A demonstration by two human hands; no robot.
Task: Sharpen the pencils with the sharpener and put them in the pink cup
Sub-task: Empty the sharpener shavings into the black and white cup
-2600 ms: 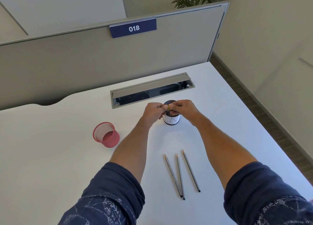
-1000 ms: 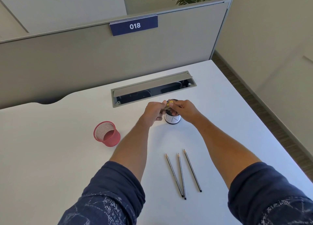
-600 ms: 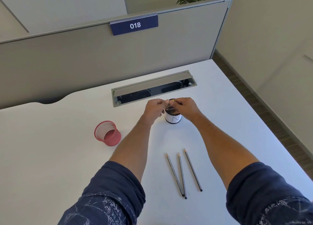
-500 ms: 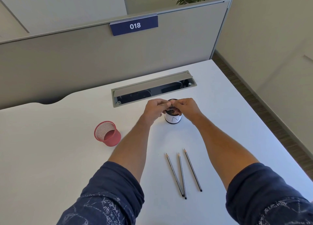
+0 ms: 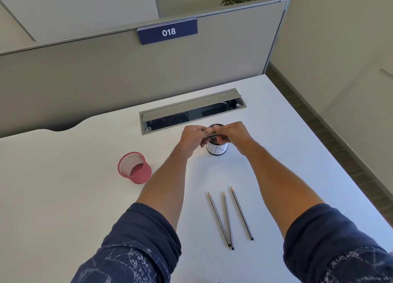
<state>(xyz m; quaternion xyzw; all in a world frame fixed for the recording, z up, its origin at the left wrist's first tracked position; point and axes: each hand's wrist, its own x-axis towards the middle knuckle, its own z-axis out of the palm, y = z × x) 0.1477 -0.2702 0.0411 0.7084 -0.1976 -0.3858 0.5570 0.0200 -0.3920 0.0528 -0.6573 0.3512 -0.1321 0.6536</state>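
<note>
Pinching a small brass-coloured sharpener (image 5: 213, 131) between them above the white, black-rimmed round container (image 5: 217, 149), left hand (image 5: 192, 139) and right hand (image 5: 232, 133) seem mid-sharpening; three slim dark pencils (image 5: 228, 217) wait on the white surface (image 5: 63, 197), the pink mesh cup (image 5: 134, 167) standing empty nearby.

1. White desk (image 5: 63, 197), with a cable hatch (image 5: 192, 110) set in it just beyond the grip.
2. Jar (image 5: 217, 149), directly under the grip.
3. Pink cup (image 5: 136, 170), left of and nearer than the grip.
4. Three pencils (image 5: 228, 216), nearer than the grip, tips toward it.
</note>
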